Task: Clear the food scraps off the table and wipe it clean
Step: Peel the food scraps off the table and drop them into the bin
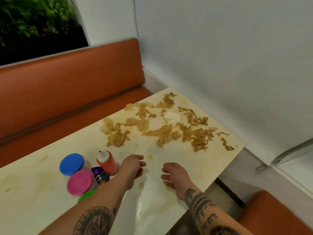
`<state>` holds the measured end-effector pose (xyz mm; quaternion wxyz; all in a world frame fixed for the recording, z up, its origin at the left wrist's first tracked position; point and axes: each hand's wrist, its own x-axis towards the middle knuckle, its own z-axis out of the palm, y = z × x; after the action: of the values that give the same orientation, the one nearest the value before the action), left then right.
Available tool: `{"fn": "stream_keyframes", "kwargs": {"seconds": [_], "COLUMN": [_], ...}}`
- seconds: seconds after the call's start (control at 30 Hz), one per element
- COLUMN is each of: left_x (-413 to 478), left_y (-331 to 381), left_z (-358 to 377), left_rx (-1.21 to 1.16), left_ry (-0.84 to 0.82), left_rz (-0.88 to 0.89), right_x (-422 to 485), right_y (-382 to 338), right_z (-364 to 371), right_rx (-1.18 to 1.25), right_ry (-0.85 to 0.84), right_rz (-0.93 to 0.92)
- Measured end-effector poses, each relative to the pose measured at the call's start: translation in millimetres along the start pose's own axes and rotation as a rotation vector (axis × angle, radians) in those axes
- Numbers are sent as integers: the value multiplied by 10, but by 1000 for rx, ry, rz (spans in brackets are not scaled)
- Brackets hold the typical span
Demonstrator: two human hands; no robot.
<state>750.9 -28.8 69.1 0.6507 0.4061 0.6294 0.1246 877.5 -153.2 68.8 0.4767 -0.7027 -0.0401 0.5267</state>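
View from above of a pale cream surface (33, 192) in a booth with an orange padded bench (67, 85) behind it and a white wall (237, 56) to the right. The food scraps (162, 133), tan noodles and limp translucent pieces with some white paper among them, lie spread across the far right part of the surface, near the wall edge. Brownish smears mark the surface nearer the camera. Two tattooed forearms reach in from below. The left hand (133, 165) and the right hand (172, 175) are near each other, short of the scraps; the fingers of both are loosely curled and hold nothing. Whether either hand touches the surface cannot be told. Just left of the left hand stands a red squeeze bottle (107, 162) with a white cap, beside a purple labelled container (98, 174) and jars with a blue lid (72, 164), a pink lid (80, 182) and a green lid (85, 196). Green plants (33, 17) show at top left
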Motion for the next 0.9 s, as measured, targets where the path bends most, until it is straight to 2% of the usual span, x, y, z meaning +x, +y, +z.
{"fn": "stream_keyframes", "kwargs": {"seconds": [0.1, 0.27, 0.43, 0.53, 0.63, 0.7, 0.8, 0.9], "left_x": [271, 659, 1058, 1290, 1455, 1438, 1229, 1028], "left_y": [187, 324, 343, 363, 386, 392, 337, 148], "left_z": [96, 76, 23, 25, 49, 92, 209, 351], "left_rx": [-16, 61, 43, 16, 15, 56, 125, 279], "left_ry": [102, 335, 547, 610, 651, 694, 655, 418], "left_rz": [-11, 71, 49, 20, -78, -24, 167, 319], "right_x": [366, 905, 1349, 1529, 1715, 1804, 1913, 2014], "right_y": [-225, -557, -779, -915, -1017, -1058, -1075, -1141], "right_z": [7, 182, 592, 860, 1103, 1206, 1277, 1256], "right_rx": [-105, -259, -589, -790, -860, -861, -825, -776], "right_ry": [-51, -153, -252, -341, -389, -390, -348, -270], "right_rz": [-12, -46, -267, -429, -483, -494, -514, -510]}}
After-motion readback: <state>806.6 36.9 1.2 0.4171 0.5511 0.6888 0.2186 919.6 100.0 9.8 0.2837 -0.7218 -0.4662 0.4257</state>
